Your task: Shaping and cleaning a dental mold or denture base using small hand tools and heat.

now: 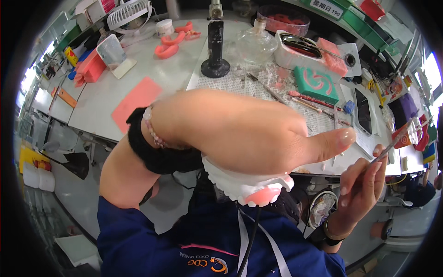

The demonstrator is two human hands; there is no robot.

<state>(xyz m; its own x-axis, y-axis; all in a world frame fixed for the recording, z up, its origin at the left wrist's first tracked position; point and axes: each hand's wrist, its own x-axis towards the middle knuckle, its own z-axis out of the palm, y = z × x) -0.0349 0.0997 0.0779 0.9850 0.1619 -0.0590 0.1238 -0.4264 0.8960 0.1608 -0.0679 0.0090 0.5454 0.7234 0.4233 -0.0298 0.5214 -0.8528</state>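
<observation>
My left hand (230, 129) is very close to the view and covers much of the middle, its thumb stretched to the right. It is closed around a white dental cast (230, 187), which shows below the palm with a row of teeth. Pink wax (264, 196) sits on the cast's gum area near its right end. The gripping fingers are hidden behind the palm. Lower right, my right hand (362, 187) is raised, pinching a thin metal carving tool (392, 144) that points up and to the right, apart from the cast.
On the white bench lie a pink wax sheet (136, 102), curved pink wax pieces (168, 44) and several slender tools (272, 92). A black stand (216, 51), a glass spirit lamp (257, 44), a green box (316, 85) and a phone (362, 111) stand or lie behind my hands.
</observation>
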